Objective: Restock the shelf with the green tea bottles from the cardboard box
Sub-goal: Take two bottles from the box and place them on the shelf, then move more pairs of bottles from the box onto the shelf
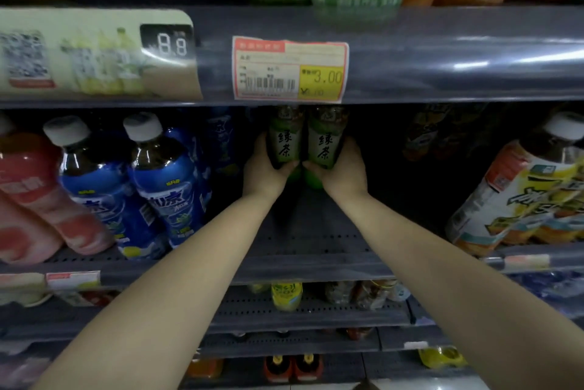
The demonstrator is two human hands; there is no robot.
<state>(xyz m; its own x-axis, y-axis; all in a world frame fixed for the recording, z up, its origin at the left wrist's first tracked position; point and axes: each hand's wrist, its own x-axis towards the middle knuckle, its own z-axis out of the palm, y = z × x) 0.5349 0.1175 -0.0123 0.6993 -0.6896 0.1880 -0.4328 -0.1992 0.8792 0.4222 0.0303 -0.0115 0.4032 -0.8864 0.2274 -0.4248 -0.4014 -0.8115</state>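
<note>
Two green tea bottles stand side by side deep on the dark middle shelf [309,231]. My left hand [268,170] grips the left green tea bottle [284,140] around its lower body. My right hand [343,170] grips the right green tea bottle [325,143] the same way. Both bottles are upright with pale green labels facing me; their caps are hidden behind the shelf rail above. The cardboard box is not in view.
Blue-labelled bottles [164,187] and pink bottles [38,197] stand on the left of the shelf, yellow-labelled tea bottles [521,197] on the right. A price tag [289,69] hangs on the rail above. Lower shelves hold scattered bottles [286,295].
</note>
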